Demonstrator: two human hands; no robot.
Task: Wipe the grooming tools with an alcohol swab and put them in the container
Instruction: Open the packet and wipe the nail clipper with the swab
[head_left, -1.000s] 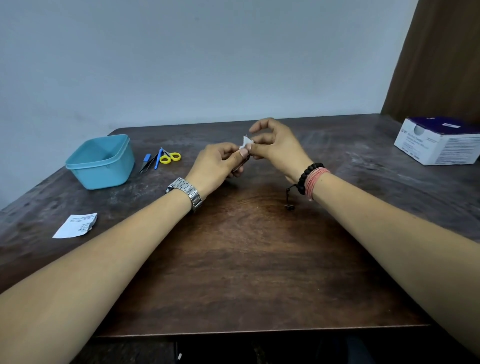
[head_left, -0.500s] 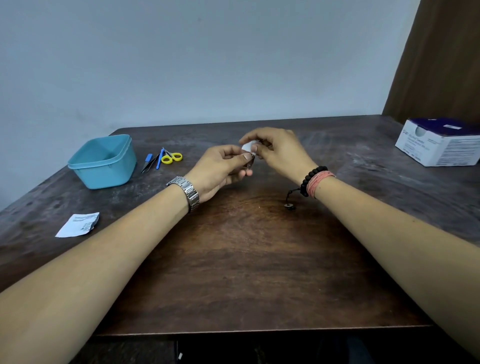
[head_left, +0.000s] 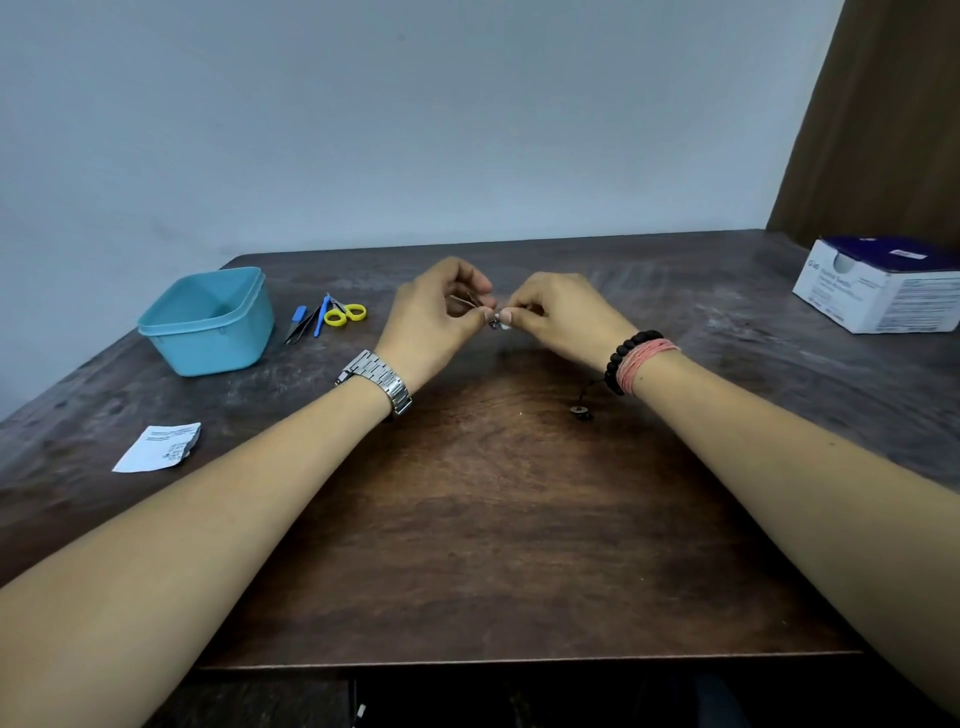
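I see a small metal grooming tool (head_left: 474, 302), thin and silvery, held in the air above the middle of the counter (head_left: 498, 519), toward its far edge. My left hand (head_left: 436, 317) has its fingers curled round the tool, thumb and forefinger pinching near its tip. My right hand (head_left: 558, 317) meets it there, fingers curled and pinching a small white swab (head_left: 503, 318) against the tool's end. Both forearms stretch forward from the near edge, wrists raised off the wood; a metal watch (head_left: 376, 379) sits on the left wrist, a black bead bracelet (head_left: 626, 358) and pink band on the right.

Near the far left corner stands the open teal container (head_left: 208, 322). Just beside it, on its right, lie the other tools: yellow-handled scissors (head_left: 345, 313), a blue-handled piece (head_left: 321, 322) and dark tweezers (head_left: 301, 328), close together. A torn white wrapper (head_left: 158, 447) lies by the left edge. A white and blue box (head_left: 878, 283) sits at the far right edge, partly cut off.

Most of the tool is hidden inside my left hand, so I cannot tell what kind it is; the swab is mostly covered by my fingertips.
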